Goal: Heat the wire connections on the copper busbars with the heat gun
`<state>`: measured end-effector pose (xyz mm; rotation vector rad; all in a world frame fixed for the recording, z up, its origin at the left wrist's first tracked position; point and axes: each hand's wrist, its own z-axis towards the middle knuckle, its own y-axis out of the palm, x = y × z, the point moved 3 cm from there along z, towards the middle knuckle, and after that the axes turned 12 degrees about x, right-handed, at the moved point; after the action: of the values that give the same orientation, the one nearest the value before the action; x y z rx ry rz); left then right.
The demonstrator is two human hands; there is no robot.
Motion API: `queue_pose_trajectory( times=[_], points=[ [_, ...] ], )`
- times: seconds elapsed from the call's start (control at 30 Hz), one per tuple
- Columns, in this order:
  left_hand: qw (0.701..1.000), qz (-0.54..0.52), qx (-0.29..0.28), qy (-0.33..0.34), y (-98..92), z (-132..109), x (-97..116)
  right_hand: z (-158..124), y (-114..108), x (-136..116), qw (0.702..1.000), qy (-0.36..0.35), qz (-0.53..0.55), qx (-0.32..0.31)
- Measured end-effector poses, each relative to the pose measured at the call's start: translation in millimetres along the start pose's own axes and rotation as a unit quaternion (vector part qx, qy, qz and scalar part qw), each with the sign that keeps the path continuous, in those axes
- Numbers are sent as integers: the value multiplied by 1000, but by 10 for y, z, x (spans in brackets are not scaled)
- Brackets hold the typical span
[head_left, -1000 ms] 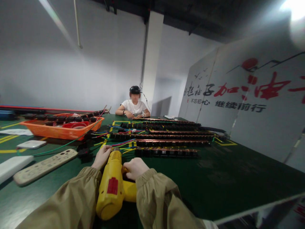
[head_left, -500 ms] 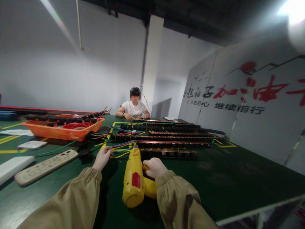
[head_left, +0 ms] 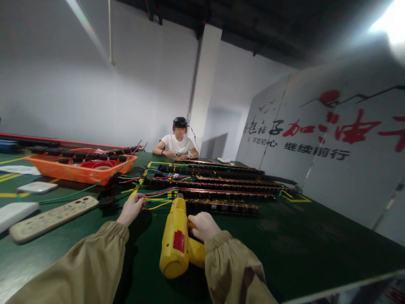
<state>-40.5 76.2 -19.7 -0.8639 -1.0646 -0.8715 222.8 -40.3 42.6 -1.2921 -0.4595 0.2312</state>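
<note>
My right hand [head_left: 204, 226] is wrapped round the handle of a yellow heat gun [head_left: 175, 238], its nozzle pointing away from me toward the wires. My left hand [head_left: 132, 207] pinches the ends of several coloured wires [head_left: 160, 204] left of the nozzle. These wires run right to the nearest black strip [head_left: 223, 207], which lies flat on the green table. Behind it lie several more long black strips with copper-coloured edges [head_left: 228, 193], roughly parallel.
An orange basket [head_left: 76, 171] holding black parts stands at the left. Nearer lie a beige power strip [head_left: 53, 219], a white box [head_left: 17, 213] and a small white device [head_left: 37, 188]. A person in a white shirt [head_left: 179, 145] sits across the table [head_left: 294, 236].
The view has shifted slightly, so the table items appear a little further left. Both hands keep their holds on the wires and the heat gun.
</note>
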Motion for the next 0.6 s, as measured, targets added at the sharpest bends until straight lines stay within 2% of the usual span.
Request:
queue_pose_trajectory(
  times=[0.27, 0.6],
  points=[
    [1000, 8, 6, 9, -12, -23, 57, 65, -47, -99, 1000, -20, 2, 0],
    [1000, 7, 15, 10, -18, -35, 95, 319, -49, -582, 996, -82, 37, 4]
  ],
)
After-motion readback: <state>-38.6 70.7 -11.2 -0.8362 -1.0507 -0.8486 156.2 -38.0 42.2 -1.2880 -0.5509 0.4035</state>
